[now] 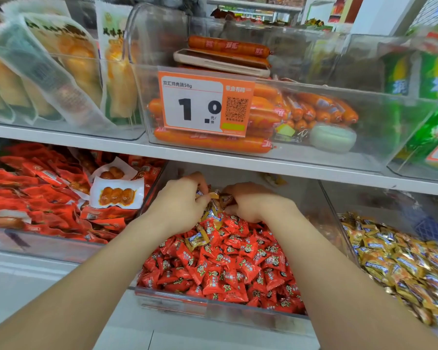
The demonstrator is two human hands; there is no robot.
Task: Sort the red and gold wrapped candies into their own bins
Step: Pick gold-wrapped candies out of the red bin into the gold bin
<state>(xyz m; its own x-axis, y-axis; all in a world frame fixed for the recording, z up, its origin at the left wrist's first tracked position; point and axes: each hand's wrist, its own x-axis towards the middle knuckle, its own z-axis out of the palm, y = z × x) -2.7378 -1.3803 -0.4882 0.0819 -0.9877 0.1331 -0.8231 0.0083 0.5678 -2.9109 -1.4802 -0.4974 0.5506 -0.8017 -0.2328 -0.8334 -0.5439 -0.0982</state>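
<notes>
Two hands meet at the back of the middle bin (213, 309) on the lower shelf, just under the front edge of the upper shelf (86, 145). The bin is piled with red candies (225, 261), and a small cluster of gold candies (214, 198) sits on top of the pile at the back, right between the two hands.

The left hand (180, 198) has its back turned up and its fingers curled inward. Thumb and fingertips pinch gold candies at the cluster's left side. The right hand (253, 202) is also knuckles-up, with its fingers bent down and closed on gold candies at the cluster's right side. The two sets of fingertips are nearly touching. Both bare forearms stretch forward over the shelf's front edge, and the right one crosses above the red pile.

One stray gold candy (196, 239) lies among the red ones, just nearer than the left wrist. A heap of gold-wrapped sweets (402, 263) fills the right-hand bin (339, 218), beside the middle one. Toward the shelf's left end, another bin holds red snack packets (36, 193). An orange price tag (202, 104) hangs on a sausage bin on the upper shelf.
</notes>
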